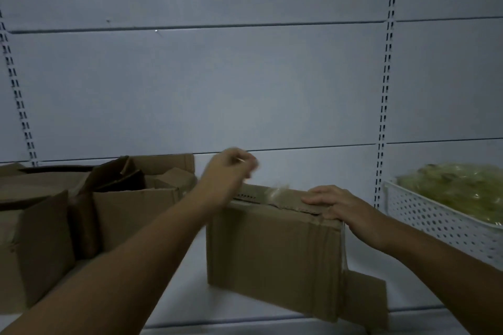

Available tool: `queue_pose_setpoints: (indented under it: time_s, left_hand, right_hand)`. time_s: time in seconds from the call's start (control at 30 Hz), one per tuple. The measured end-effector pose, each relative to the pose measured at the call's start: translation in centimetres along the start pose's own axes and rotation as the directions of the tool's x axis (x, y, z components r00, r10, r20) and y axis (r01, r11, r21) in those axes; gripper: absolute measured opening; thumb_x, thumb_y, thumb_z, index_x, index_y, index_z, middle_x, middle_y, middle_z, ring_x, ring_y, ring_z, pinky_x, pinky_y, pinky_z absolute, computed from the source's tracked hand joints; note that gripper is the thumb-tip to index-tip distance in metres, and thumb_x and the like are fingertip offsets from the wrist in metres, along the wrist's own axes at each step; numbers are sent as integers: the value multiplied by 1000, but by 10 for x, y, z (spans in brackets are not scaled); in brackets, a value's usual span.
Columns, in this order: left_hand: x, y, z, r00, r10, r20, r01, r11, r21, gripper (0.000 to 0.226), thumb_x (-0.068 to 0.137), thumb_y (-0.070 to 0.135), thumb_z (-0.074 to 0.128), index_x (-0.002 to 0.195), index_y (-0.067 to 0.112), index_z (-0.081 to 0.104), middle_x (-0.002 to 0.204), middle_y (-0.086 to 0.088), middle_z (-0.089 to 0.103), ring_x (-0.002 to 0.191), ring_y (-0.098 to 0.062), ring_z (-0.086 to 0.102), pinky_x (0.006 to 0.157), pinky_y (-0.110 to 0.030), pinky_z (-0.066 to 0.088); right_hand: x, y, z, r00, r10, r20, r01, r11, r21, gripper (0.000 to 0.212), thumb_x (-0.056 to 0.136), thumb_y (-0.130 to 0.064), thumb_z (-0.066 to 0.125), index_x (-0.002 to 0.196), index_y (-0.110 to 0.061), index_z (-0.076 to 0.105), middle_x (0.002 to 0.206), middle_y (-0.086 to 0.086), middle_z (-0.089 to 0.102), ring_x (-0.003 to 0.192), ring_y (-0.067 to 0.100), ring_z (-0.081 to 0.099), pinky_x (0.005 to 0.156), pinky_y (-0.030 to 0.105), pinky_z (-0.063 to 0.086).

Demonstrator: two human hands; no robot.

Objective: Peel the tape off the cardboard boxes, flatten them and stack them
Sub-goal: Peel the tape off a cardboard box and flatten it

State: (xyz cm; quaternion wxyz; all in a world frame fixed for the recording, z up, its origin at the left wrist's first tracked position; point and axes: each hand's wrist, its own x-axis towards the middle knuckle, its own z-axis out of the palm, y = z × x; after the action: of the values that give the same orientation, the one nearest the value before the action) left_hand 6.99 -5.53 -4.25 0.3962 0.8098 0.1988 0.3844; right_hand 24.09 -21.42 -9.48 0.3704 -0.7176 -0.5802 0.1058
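A brown cardboard box (275, 247) stands on a white shelf in front of me. Clear tape (275, 193) runs along its top edge and lifts off in a blurred strip. My left hand (231, 168) is raised above the box's top left corner, fingers pinched on the end of that tape. My right hand (334, 205) lies flat on the top right corner of the box, fingers spread, pressing it down. A loose flap (364, 299) sticks out at the box's lower right.
Several opened cardboard boxes (81, 215) crowd the left of the shelf. A white perforated basket (435, 220) holding crumpled clear tape stands at the right. A grey back panel with slotted uprights (385, 90) rises behind. The shelf's front edge (245, 326) runs below.
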Motion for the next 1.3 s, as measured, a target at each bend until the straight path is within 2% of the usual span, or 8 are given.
queue_pose_setpoints:
  time_s: [0.1, 0.2, 0.5, 0.63, 0.77, 0.87, 1.03, 1.3]
  left_hand:
    - [-10, 3, 20, 914, 9, 404, -171, 915, 366, 52, 74, 66, 57, 111, 30, 63, 103, 10, 64, 93, -10, 60, 86, -30, 49]
    - [-8, -1, 32, 911, 2, 413, -207, 867, 453, 49, 74, 68, 50, 87, 27, 72, 88, 3, 71, 84, -14, 64, 84, -44, 53]
    - [8, 9, 26, 938, -294, 184, 319, 940, -121, 22, 89, 24, 61, 91, 5, 73, 99, -6, 72, 95, -19, 66, 92, -33, 50]
    - [14, -3, -6, 938, -306, 162, 329, 639, -696, 33, 101, 21, 36, 77, 7, 54, 91, -12, 67, 84, -22, 65, 84, -39, 50]
    - [8, -30, -37, 918, -371, 138, 265, 317, -911, 34, 100, 21, 37, 70, 10, 49, 60, -2, 53, 50, -12, 54, 59, -30, 57]
    - [-8, -55, -51, 909, -399, 124, 318, 467, -825, 29, 96, 35, 37, 80, 14, 50, 58, 3, 41, 41, -8, 33, 36, -17, 29]
    - [-58, -65, -36, 937, -308, 165, 331, 933, -138, 60, 83, 67, 32, 108, 18, 57, 89, -6, 62, 64, -15, 47, 62, -28, 45]
    - [-74, -73, -14, 998, -48, 30, 51, 989, -139, 23, 90, 41, 54, 93, 20, 64, 72, 17, 62, 67, 4, 57, 62, -10, 43]
  right_hand:
    - [-2, -4, 2, 1000, -26, -9, 25, 998, -50, 38, 78, -34, 34, 110, -45, 51, 134, -7, 41, 128, 13, 35, 109, 26, 26]
    - [0, -12, -8, 997, 31, 70, -17, 982, -187, 33, 96, -27, 36, 123, -42, 47, 146, -4, 33, 136, 18, 27, 111, 27, 19]
    - [8, -49, -4, 948, 221, 228, -49, 811, -584, 78, 83, -72, 32, 148, -33, 13, 159, 3, 11, 145, 21, 14, 117, 46, 14]
    - [6, -37, -12, 924, 258, 282, -35, 792, -610, 87, 80, -74, 24, 149, -27, 2, 159, -5, -7, 146, 12, -4, 119, 41, -1]
    - [7, -32, -27, 903, 251, 348, -21, 836, -549, 106, 59, -92, 20, 148, -36, 5, 157, -16, -7, 138, -2, -4, 116, 34, -2]
    - [13, -34, -42, 867, 312, 388, -73, 851, -520, 102, 59, -91, 36, 145, -42, 15, 156, -20, -1, 137, -1, 5, 115, 34, 4]
    - [30, -70, -46, 787, 453, 418, -127, 783, -609, 101, 61, -79, 55, 145, -31, 26, 155, -9, 21, 140, 15, 25, 112, 34, 22]
    - [43, -78, 42, 955, 120, 270, 21, 884, -467, 53, 89, -63, 20, 141, -52, 18, 158, -14, 10, 145, 10, 8, 117, 36, 3]
